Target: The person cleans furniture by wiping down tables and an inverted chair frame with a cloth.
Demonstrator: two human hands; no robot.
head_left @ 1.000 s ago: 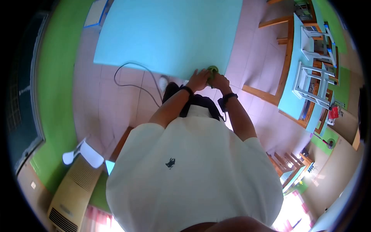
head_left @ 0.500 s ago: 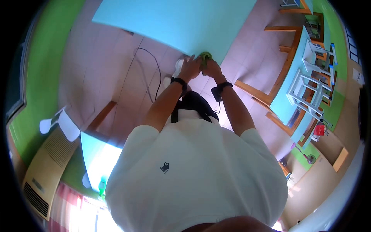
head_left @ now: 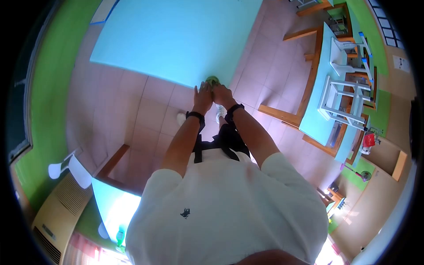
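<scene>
A small green thing (head_left: pixel 212 80), too small to make out well, lies at the near edge of the light blue table (head_left: pixel 176 39). My left hand (head_left: pixel 202 97) is against its left side at the table edge, palm down with the fingers stretched out. On the other side, my right hand (head_left: pixel 222 95) is closed on the green thing, its fingers partly hidden. The two hands are side by side, and each wrist has a black band.
White chairs (head_left: pixel 344 99) stand on a blue table (head_left: pixel 316 84) with a wooden frame at the right. Another blue table (head_left: pixel 110 198) is at the lower left, with a green bottle (head_left: pixel 120 236). A beige floor unit (head_left: pixel 62 212) is beside it.
Both hands and the green thing appear further left in view, with the hands closer together. The view has shifted, and the cable seen earlier on the floor no longer shows.
</scene>
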